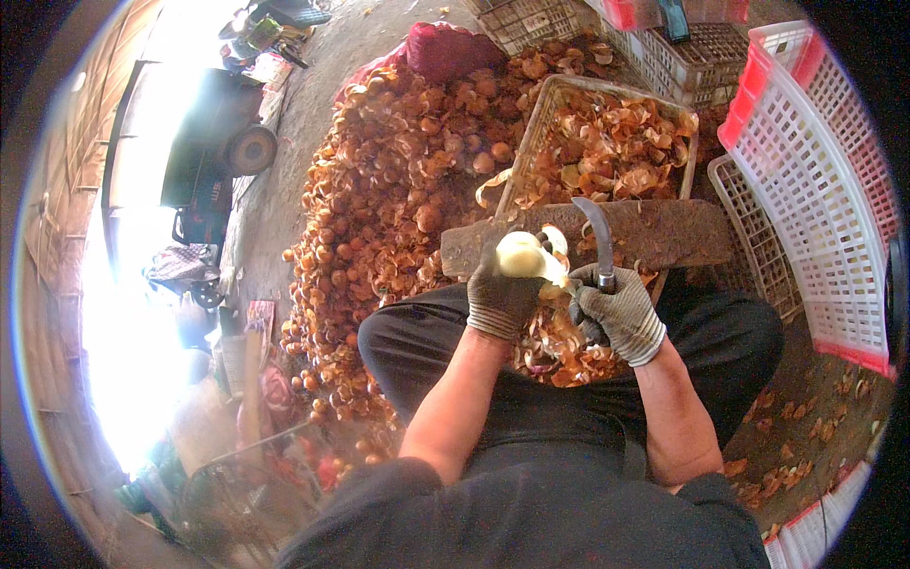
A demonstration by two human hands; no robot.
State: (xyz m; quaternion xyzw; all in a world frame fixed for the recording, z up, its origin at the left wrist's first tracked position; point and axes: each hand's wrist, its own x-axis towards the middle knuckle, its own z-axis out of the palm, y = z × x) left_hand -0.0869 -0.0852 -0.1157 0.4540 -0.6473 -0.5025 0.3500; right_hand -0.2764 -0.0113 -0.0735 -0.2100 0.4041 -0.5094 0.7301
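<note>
1. Step in hand: peeling. The left hand (502,296), in a grey knit glove, is closed around a pale, already skinned round fruit or bulb (519,254), held up just in front of a rough wooden plank (654,232) that lies across the person's knees.
2. The right hand (621,313), gloved the same way, is clenched on the handle of a curved knife (599,237). The blade points up and away, its tip above the plank, just beside the pale piece; I cannot tell whether the edge touches it.
3. A strip of skin hangs at the right side of the pale piece, between the two hands, so the peel looks nearly finished, though not quite clean.
4. Brown peelings (559,346) are heaped in the person's lap under the hands, and more fill the woven basket (569,95) beyond the plank.
5. A large heap of unpeeled brown pieces (398,190) lies on the floor to the left.
6. White and red plastic crates (815,190) stand on the right.
7. Next move, as I judge it: the left hand must turn the piece so the hanging strip faces the blade, and the right must draw the edge shallowly, away from the gloved thumb.
</note>
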